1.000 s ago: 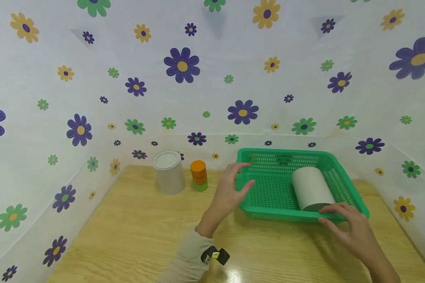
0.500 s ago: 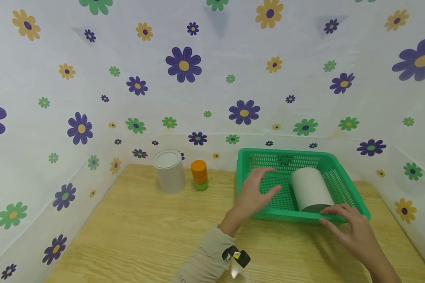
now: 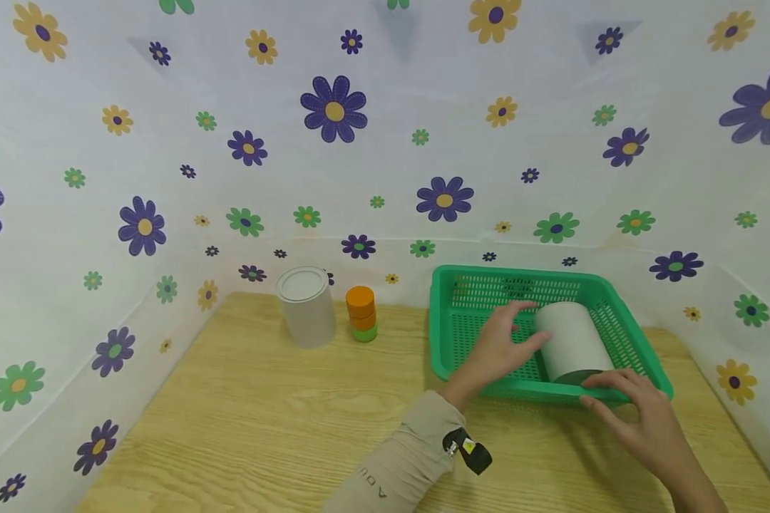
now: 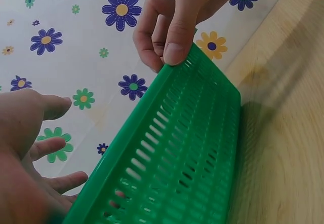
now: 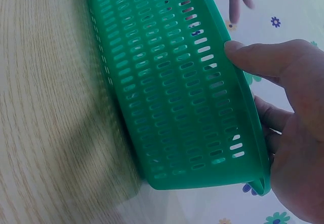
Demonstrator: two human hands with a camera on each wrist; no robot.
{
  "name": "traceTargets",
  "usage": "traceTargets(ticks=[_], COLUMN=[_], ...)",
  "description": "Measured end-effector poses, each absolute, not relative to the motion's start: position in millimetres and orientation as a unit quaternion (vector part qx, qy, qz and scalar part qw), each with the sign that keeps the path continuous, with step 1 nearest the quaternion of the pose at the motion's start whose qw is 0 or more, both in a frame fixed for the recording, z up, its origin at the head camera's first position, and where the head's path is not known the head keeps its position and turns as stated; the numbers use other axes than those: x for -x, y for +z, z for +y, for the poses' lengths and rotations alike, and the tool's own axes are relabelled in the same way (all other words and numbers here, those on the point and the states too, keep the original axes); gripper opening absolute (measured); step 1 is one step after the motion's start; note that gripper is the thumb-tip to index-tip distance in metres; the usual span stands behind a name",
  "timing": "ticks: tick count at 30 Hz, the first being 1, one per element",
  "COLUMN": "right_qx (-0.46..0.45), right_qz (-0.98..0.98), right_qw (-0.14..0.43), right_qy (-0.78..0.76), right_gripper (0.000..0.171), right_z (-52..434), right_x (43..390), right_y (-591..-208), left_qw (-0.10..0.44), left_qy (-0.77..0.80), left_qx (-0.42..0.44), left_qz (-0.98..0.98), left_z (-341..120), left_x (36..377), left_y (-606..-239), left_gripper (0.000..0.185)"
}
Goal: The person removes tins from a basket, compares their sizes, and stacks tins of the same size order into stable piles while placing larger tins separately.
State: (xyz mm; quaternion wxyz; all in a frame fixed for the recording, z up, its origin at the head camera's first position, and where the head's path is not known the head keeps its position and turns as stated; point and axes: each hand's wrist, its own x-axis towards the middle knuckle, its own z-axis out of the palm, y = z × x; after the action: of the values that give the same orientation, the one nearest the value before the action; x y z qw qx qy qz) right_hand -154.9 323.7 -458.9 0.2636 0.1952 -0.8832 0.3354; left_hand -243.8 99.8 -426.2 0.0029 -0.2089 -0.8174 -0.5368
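Observation:
A green slotted plastic basket (image 3: 462, 385) stands on the wooden table at the right. Inside it a white cylinder (image 3: 574, 342) lies on its side, its darker flat end facing the near wall. My right hand (image 3: 648, 427) pinches the basket's near rim close to the right corner, thumb outside and fingers inside, as the right wrist view shows. Reaching over the near rim, my left hand (image 3: 503, 345) is spread inside the basket, holding nothing. Its thumb tip overlaps the cylinder's left side in the head view.
A white can (image 3: 308, 310) with a round lid stands upright at the back left of the table (image 3: 250, 427). Beside it is a small stack of orange and green round pieces (image 3: 361, 313). White flowered sheeting (image 3: 263, 185) rises behind and at both sides.
My left hand has moved right, from the basket's left edge across to the white cylinder. My right hand has stayed on the rim, and the basket has kept its place.

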Motion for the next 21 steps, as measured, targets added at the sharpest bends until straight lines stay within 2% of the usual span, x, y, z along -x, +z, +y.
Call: traceTargets(ticks=[12, 21], right_qx=[-0.197, -0.208], right_qz=[-0.883, -0.878], right_qw=[0.268, 0.27], right_qy=[0.333, 0.337], right_gripper=[0.035, 0.035], right_z=[326.7, 324.9], right_x=[153.9, 154.6], right_y=[-458.7, -456.7], left_qw=[-0.072, -0.107], left_qy=[-0.544, -0.521], left_qx=[0.15, 0.099], left_qz=[-0.822, -0.841], left_z=[136.5, 161.2], left_x=[257.1, 267.7], left_y=[-424.9, -428.1], left_gripper=[0.057, 0.072])
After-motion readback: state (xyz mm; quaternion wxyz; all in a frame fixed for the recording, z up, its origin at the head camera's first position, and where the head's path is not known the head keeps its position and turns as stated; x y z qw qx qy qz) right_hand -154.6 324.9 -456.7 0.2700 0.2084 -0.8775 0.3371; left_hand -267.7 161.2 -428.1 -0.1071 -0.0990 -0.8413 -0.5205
